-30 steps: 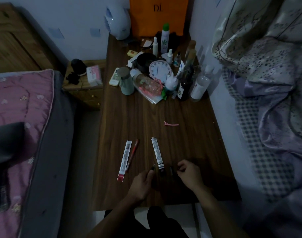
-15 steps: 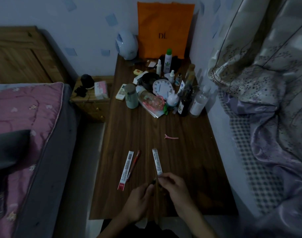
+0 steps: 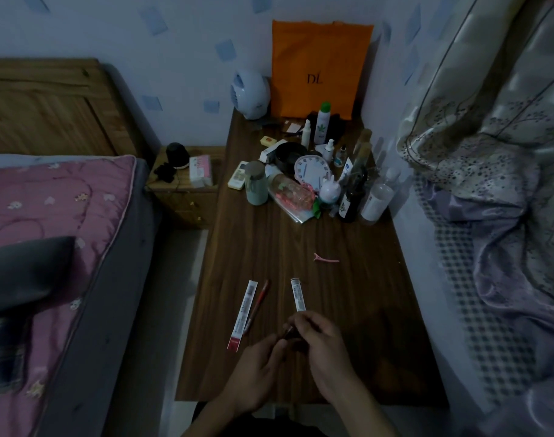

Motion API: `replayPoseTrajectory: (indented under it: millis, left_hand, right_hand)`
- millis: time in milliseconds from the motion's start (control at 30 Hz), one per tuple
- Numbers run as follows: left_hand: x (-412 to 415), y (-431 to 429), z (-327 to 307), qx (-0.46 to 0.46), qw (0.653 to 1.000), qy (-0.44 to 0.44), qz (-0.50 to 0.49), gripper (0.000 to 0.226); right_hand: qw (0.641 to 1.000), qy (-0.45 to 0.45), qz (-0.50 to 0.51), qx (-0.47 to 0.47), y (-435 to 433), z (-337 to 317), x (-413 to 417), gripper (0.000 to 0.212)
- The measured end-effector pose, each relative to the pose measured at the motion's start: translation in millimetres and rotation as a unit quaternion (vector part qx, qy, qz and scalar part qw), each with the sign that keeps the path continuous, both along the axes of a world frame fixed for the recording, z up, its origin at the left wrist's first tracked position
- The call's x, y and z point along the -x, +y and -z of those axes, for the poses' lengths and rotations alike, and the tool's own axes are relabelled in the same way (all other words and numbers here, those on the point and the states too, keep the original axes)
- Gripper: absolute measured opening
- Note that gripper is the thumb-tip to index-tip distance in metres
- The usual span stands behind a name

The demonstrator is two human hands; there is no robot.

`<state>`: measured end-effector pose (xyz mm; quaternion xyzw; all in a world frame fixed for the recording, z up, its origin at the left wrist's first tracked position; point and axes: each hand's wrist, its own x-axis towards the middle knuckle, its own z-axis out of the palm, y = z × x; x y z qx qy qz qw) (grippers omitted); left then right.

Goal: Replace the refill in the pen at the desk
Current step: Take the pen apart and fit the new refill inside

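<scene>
Where fingertips meet, pen pinched between

Both forearms enter from the lower edge and converge. Left hand, fingers curled, and right hand, knuckles up, meet at the fingertips, pinching a small dark pen between them.

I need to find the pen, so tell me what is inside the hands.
A short dark bit of the pen shows between the left hand and right hand, both gripping it. The hands cover the rest, so its state cannot be told.
</scene>
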<state>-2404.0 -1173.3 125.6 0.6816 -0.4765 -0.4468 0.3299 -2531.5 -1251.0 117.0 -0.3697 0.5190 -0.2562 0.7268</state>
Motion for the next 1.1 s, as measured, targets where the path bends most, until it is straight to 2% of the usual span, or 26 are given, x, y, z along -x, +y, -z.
replayPoseTrajectory:
  millis: [233, 333, 433, 567, 700, 900, 933, 1000, 1100]
  left_hand:
    - [1, 1, -3, -0.001, 1.000, -0.014, 0.028, 0.034]
    - [1, 1, -4, 0.000, 1.000, -0.006, 0.021, 0.031]
    - [1, 1, -4, -0.002, 1.000, 0.004, 0.018, 0.029]
    - [0, 3, -1, 0.005, 1.000, 0.003, 0.023, 0.025]
    - [-1, 4, 8, 0.000, 0.999, -0.028, 0.031, 0.033]
    - [0, 2, 21, -0.012, 0.997, -0.043, 0.058, 0.031]
    - [0, 1, 24, -0.016, 0.998, -0.042, 0.046, 0.031]
    - [0, -1, 28, -0.026, 0.999, -0.038, 0.011, 0.029]
    - [0, -7, 38, -0.061, 0.998, -0.019, -0.022, 0.039]
  right_hand:
    - [0.992, -0.097, 0.078, -0.039, -10, -7, 5, 0.022]
    - [0.985, -0.130, 0.076, -0.079, -9, -4, 6, 0.029]
    - [0.978, -0.166, 0.060, -0.108, -7, -3, 10, 0.023]
    - [0.986, -0.127, 0.052, -0.095, -5, -5, 9, 0.021]
    - [0.987, -0.108, 0.109, -0.048, -16, -11, 10, 0.021]
    - [0.961, -0.167, 0.209, -0.065, -45, -15, 28, 0.025]
    - [0.961, -0.157, 0.218, -0.063, -50, -13, 34, 0.026]
    - [0.974, -0.073, 0.212, -0.033, -57, -3, 44, 0.027]
    - [0.975, 0.158, 0.140, 0.064, -58, 23, 55, 0.027]
